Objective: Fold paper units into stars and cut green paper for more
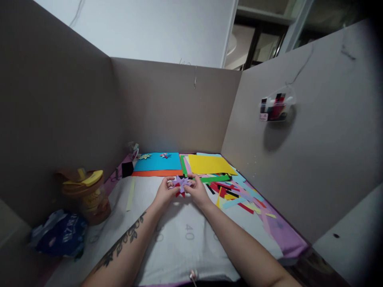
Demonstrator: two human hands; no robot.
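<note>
A folded paper star (pixel 181 184) in lilac and red is held just above the white cloth (pixel 175 223), between my two hands. My left hand (pixel 164 188) pinches its left side with thumb and fingers. On the other side, my right hand (pixel 197 190) grips the star's right points, thumb in front. Beyond them lies a blue paper sheet (pixel 158 162) bearing two finished-looking stars, a pale yellow star (pixel 145 156) and a red-and-blue star (pixel 165 156). An orange sheet (pixel 157 173) shows under the blue one.
Loose coloured paper strips (pixel 236 193) are scattered at the right, below a yellow sheet (pixel 211 164). At the left stand a brown-tinted jar (pixel 94 199) with a yellow lid and a blue packet (pixel 61 235). Grey panels enclose the table; a clear container (pixel 277 107) hangs on the right one.
</note>
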